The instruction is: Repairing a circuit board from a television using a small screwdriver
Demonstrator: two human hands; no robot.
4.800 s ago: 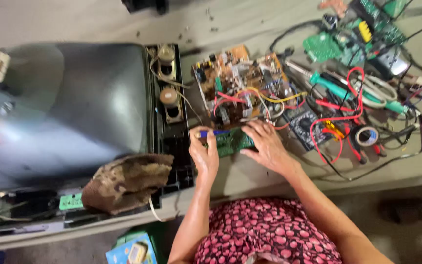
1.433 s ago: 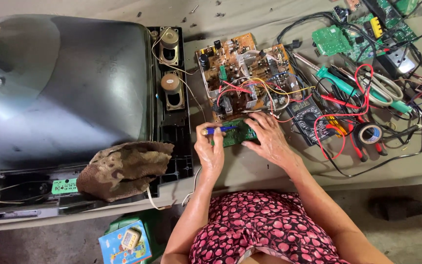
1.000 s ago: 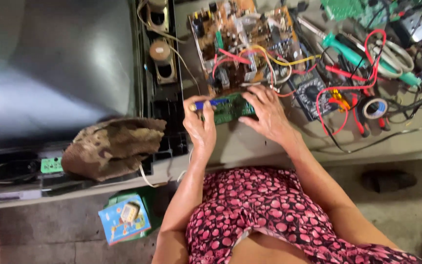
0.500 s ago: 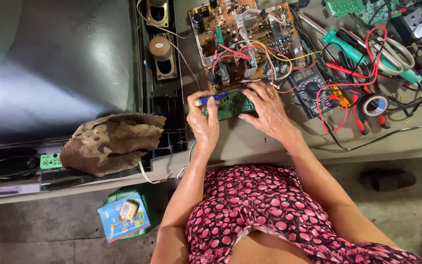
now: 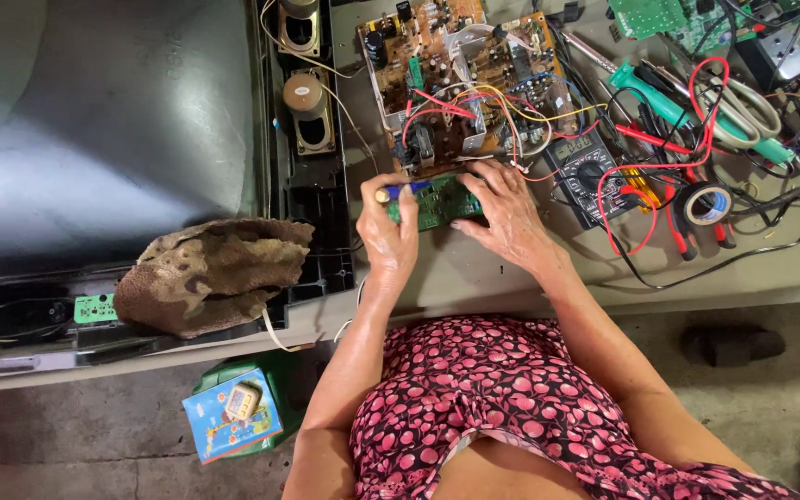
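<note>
Two hands on green board [image 5: 437, 201] at bench edge: left hand [image 5: 389, 231] grips blue tool [image 5: 406, 189], right hand [image 5: 508, 211] spread flat pinning board. Risk: tool slips, snagging wires [image 5: 474, 102] just above.

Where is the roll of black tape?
In the head view, the tape lies on the table's right side, among red and black wires, just right of the multimeter and below the green-handled tool.
</note>
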